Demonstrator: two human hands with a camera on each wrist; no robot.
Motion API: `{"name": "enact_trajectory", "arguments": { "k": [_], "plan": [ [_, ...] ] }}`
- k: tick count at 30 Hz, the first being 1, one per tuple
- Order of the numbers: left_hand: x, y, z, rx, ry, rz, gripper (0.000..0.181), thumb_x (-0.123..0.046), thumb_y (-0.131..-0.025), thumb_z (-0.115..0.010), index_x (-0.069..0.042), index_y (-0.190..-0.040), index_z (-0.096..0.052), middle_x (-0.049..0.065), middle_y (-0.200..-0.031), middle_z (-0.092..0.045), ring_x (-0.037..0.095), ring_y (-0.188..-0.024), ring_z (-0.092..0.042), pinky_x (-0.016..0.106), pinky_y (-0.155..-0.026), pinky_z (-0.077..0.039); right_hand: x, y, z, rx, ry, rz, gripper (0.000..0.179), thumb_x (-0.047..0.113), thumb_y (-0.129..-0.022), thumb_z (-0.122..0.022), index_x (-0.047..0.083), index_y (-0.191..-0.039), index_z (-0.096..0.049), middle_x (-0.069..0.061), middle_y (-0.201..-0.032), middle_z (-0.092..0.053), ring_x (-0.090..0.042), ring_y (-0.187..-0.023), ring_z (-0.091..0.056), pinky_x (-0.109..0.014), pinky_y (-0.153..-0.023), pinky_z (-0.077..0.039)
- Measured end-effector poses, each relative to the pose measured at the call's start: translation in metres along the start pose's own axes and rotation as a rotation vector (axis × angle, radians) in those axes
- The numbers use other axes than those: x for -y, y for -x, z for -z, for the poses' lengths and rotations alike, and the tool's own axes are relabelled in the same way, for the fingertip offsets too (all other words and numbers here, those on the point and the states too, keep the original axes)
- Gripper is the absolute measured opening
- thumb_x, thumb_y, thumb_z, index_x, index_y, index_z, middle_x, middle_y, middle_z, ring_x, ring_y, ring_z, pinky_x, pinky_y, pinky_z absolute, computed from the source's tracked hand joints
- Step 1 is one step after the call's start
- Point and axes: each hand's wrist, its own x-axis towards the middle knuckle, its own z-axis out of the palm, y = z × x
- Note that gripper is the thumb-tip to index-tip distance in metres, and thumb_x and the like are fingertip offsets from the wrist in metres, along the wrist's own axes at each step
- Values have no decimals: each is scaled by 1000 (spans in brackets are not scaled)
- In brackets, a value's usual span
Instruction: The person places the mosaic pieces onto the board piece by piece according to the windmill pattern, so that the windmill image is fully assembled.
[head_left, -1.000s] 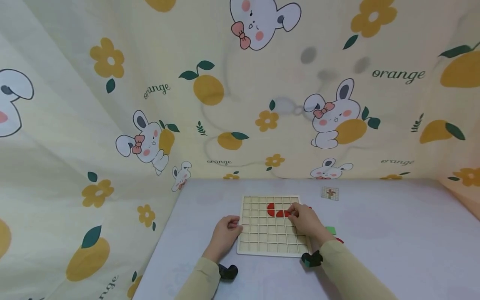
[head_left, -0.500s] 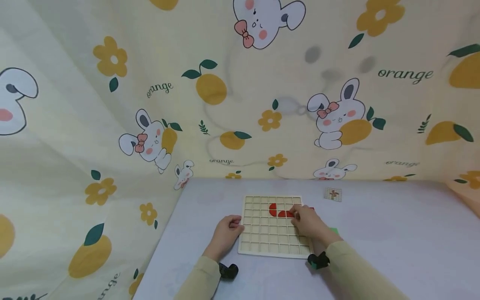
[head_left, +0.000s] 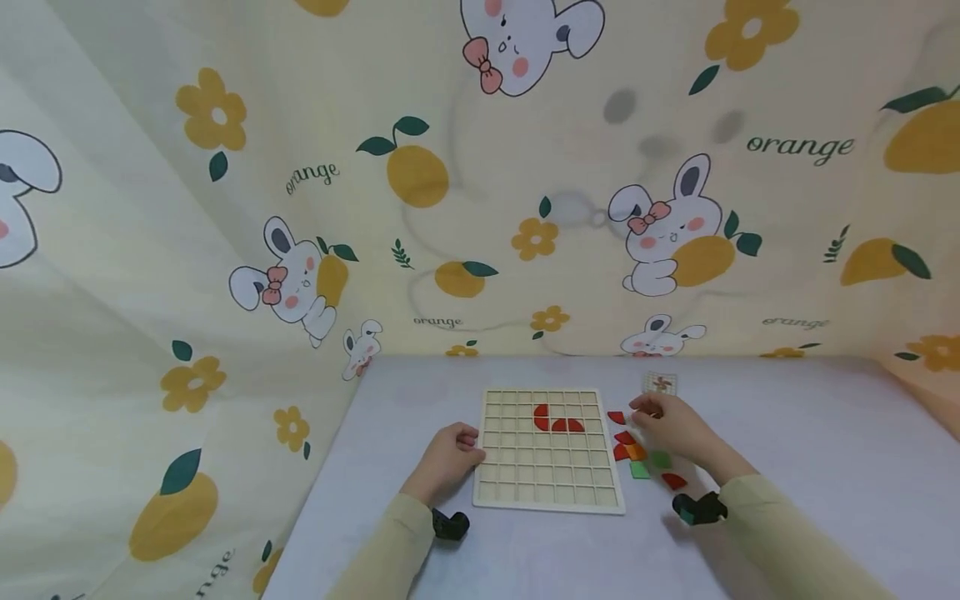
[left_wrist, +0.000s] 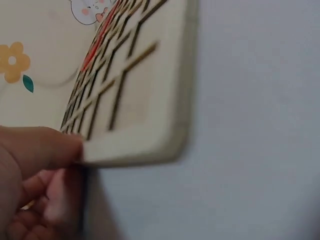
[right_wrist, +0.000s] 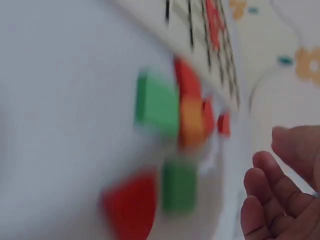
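A pale square board (head_left: 525, 467) with raised grid lines lies on the table. Red quarter-round pieces (head_left: 567, 426) fill a few of its cells near the upper middle. My left hand (head_left: 447, 458) holds the board's left edge; in the left wrist view its thumb (left_wrist: 47, 147) lies along the rim with the other fingers curled below. My right hand (head_left: 678, 425) hovers right of the board, fingers loosely bent and nothing between them. Closest to its fingertips is a loose red piece (head_left: 616, 417). Nearer me lie an orange piece (head_left: 636, 452), green squares (head_left: 639, 470) and another red piece (head_left: 674, 481).
A small card (head_left: 662, 382) with a pinwheel pattern on a grid lies behind the right hand. A printed curtain (head_left: 480, 250) rises at the table's back edge. Dark camera mounts (head_left: 450, 525) sit at both wrists.
My right hand has left the red piece on the board and moved right, off the board, uncovering the loose pieces. My left hand has stayed at the board's left edge.
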Motion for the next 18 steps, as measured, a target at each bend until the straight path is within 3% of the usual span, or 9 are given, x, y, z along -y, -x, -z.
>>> {"name": "enact_trajectory", "arguments": {
  "k": [9, 14, 18],
  "plan": [
    [-26, -15, 17, 151, -86, 162, 34, -6, -79, -77, -3, -105, -56, 9, -86, -60, 19, -69, -62, 31, -63, -51, -50, 4, 18, 94, -71, -102, 46, 39, -93, -64, 6, -125, -58, -13, -117, -58, -32, -105, -49, -48, -86, -47],
    [-33, -20, 16, 206, -159, 199, 37, -7, -76, -81, -3, -101, -54, 10, -82, -62, 17, -62, -63, 29, -60, -50, -48, 3, 13, 146, -112, -133, 53, 47, -88, -67, 11, -126, -58, -10, -120, -57, -31, -110, -47, -50, -86, -45],
    [-32, -22, 14, 226, -167, 204, 36, -8, -77, -81, -3, -100, -53, 10, -81, -61, 16, -61, -63, 29, -61, -49, -40, -1, 1, 170, -121, -142, 55, 51, -84, -70, 14, -123, -59, -10, -119, -55, -32, -110, -46, -47, -84, -45]
  ]
}}
